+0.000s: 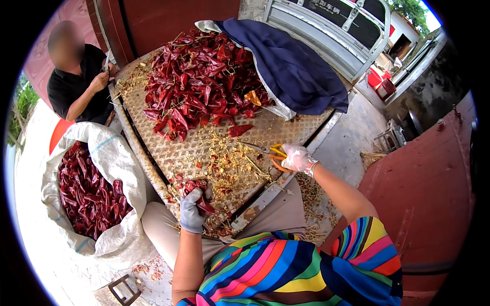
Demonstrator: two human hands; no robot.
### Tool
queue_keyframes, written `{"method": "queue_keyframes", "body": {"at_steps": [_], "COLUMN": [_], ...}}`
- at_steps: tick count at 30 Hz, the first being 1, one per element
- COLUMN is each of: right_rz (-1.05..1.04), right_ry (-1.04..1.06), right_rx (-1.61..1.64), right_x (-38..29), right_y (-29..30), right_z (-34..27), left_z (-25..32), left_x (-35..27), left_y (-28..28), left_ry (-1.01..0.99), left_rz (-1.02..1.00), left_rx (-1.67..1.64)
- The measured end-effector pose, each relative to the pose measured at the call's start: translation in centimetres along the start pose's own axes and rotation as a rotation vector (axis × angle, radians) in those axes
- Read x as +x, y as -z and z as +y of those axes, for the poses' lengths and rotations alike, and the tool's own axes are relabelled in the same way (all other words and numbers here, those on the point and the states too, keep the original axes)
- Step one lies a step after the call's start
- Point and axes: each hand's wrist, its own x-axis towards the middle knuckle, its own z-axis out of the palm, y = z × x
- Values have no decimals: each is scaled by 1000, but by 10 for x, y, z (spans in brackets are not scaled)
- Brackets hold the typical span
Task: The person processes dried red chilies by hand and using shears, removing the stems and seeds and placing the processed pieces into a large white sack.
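Note:
In a grey glove, my left hand [192, 210] grips dried red chili peppers [204, 206] over the near edge of a rusty metal truck bed [183, 153]. My right hand [299, 157], in a pale, worn glove, holds scissors [276, 155] with orange and yellow handles. Their blades point left over the bed, apart from the peppers in my left hand. A large heap of dried red chilies [203, 80] covers the far part of the bed. One loose chili [240, 130] lies at its near edge. Yellow seeds and stem bits [226, 168] litter the metal between my hands.
An open white woven sack [118, 153] full of dried chilies [90, 191] stands at the left. Beyond it, a person [78, 76] holds scissors [107, 63]. Dark blue cloth [287, 65] partly covers the heap. A red metal panel [413, 199] rises at the right.

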Motion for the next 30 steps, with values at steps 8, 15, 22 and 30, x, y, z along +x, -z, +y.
{"method": "queue_keyframes", "body": {"at_steps": [8,15,22,30], "right_rz": [-121,36,52,18], "right_ry": [250,395,396,391], "right_rx": [-36,-284,-426,-405], "right_x": [-51,-54,-53,-53], "right_y": [44,66,69,72], "right_z": [-112,-132,-136,-140], "left_z": [-1,-1,-1,-3], "left_x": [8,7,10,10], "left_y": [0,3,7,7], "left_ry": [49,49,120,117], "left_rz": [-162,-152,-204,-112], "left_rx": [-112,-60,-157,-205]}}
